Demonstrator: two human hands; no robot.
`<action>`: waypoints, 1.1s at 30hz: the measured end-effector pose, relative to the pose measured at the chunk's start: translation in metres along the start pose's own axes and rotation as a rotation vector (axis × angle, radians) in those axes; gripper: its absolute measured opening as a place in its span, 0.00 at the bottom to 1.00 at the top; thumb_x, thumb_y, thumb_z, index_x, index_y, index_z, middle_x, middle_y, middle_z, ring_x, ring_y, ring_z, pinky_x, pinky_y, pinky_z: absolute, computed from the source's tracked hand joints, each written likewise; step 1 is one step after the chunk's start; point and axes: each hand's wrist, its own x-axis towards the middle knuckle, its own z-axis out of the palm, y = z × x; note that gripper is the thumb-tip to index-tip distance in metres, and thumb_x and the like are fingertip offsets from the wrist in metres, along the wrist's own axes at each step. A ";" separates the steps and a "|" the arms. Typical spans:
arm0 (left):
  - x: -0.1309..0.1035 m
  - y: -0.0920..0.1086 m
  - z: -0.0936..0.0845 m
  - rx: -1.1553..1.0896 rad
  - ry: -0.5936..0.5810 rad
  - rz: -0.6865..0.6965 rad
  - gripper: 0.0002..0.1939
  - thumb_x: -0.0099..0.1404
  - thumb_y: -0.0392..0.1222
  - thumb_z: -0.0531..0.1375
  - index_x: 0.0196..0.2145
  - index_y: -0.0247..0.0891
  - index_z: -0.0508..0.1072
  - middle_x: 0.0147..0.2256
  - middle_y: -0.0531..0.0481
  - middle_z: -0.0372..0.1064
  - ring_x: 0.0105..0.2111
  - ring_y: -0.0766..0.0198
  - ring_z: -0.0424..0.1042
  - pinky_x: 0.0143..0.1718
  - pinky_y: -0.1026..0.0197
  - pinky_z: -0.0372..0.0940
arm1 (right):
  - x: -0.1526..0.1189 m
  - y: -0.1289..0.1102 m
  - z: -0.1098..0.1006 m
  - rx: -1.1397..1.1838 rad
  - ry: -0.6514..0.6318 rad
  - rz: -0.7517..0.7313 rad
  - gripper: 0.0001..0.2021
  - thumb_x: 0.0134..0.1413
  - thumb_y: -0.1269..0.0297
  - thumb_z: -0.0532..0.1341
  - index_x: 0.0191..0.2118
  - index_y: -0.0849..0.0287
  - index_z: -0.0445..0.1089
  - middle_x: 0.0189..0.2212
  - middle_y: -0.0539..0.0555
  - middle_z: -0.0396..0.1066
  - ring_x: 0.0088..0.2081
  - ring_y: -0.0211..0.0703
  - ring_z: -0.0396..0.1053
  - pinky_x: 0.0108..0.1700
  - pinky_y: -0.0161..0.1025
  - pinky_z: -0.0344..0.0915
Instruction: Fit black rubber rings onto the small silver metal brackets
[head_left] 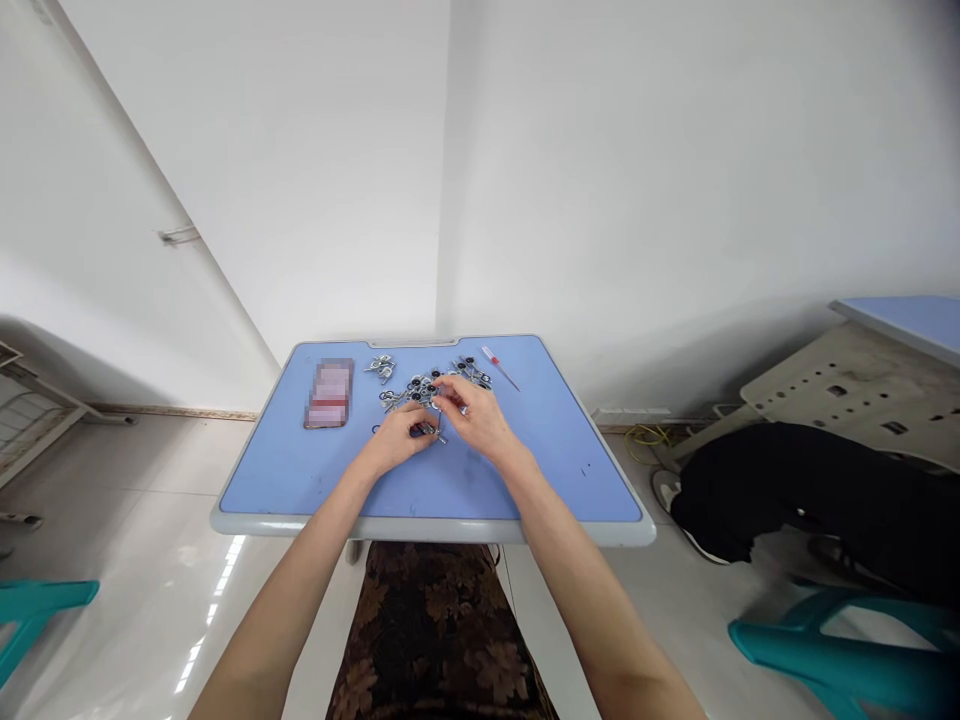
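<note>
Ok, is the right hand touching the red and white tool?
Apart. The head view shows bare blue desktop between the right hand and the red and white tool, which lies beyond it towards the wall.

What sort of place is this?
Likely a classroom or training room used as a small workspace: a blue-topped school-style desk, a second matching desk alongside, and teal plastic stools on a shiny tiled floor.

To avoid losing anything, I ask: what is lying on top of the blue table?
Small metal parts in clusters, a blurred rectangular item and a slim tool. Whatever lies beneath the left hand and right hand is hidden.
</note>
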 end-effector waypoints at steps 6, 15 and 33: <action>-0.001 0.000 0.000 -0.011 -0.011 -0.019 0.07 0.57 0.31 0.61 0.35 0.37 0.75 0.38 0.48 0.69 0.38 0.62 0.69 0.40 0.59 0.65 | 0.000 0.000 0.000 -0.094 0.017 -0.049 0.11 0.59 0.65 0.55 0.47 0.56 0.68 0.30 0.53 0.71 0.31 0.42 0.67 0.37 0.40 0.65; 0.000 -0.004 -0.001 -0.004 -0.029 0.002 0.06 0.58 0.34 0.63 0.35 0.38 0.76 0.38 0.48 0.68 0.38 0.61 0.69 0.41 0.58 0.65 | -0.001 0.000 -0.006 0.015 -0.071 -0.043 0.18 0.60 0.70 0.51 0.55 0.55 0.63 0.37 0.54 0.69 0.37 0.42 0.67 0.38 0.40 0.67; 0.000 -0.004 -0.001 0.003 -0.025 -0.005 0.05 0.59 0.36 0.63 0.35 0.38 0.76 0.38 0.47 0.68 0.38 0.61 0.69 0.42 0.57 0.65 | 0.000 0.004 -0.001 -0.074 0.023 -0.002 0.13 0.57 0.67 0.57 0.49 0.55 0.67 0.32 0.53 0.71 0.32 0.43 0.67 0.36 0.41 0.66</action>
